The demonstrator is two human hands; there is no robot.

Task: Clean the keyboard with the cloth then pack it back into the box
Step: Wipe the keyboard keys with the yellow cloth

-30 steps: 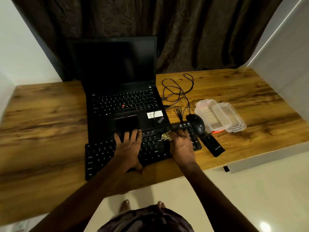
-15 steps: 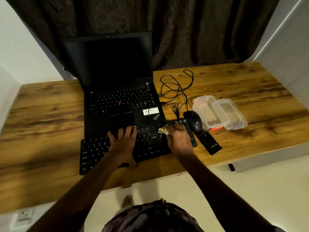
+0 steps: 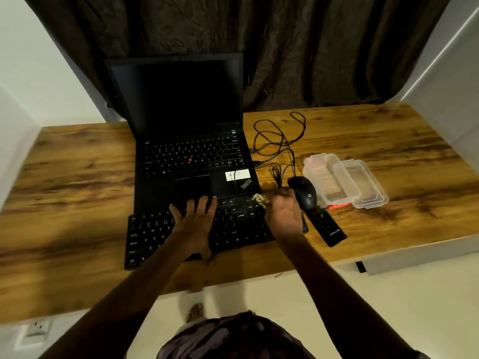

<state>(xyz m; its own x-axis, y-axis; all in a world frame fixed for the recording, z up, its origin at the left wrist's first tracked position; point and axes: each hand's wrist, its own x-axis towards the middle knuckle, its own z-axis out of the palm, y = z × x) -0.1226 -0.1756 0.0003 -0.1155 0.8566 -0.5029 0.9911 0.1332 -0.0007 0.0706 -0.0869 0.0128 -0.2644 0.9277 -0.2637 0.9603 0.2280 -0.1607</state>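
Observation:
A black keyboard (image 3: pixel 153 234) lies on the wooden table (image 3: pixel 64 190) in front of an open laptop. My left hand (image 3: pixel 194 224) rests flat on its middle keys, fingers spread and straight. My right hand (image 3: pixel 283 212) is over the keyboard's right end and holds a small pale crumpled cloth (image 3: pixel 260 199) that sticks out on the hand's left side. The keyboard's right end is hidden under that hand. No keyboard box is in view.
The black laptop (image 3: pixel 191 151) stands open behind the keyboard. A black mouse (image 3: pixel 305 194) with a tangled cable (image 3: pixel 280 141) lies beside my right hand. A black flat device (image 3: pixel 328 225) and clear plastic containers (image 3: pixel 347 183) sit further right. A dark curtain hangs behind.
My right hand with the cloth has slid along the keyboard to its far right end, close to the mouse. My left hand has stayed pressed on the keys. The camera has shifted slightly.

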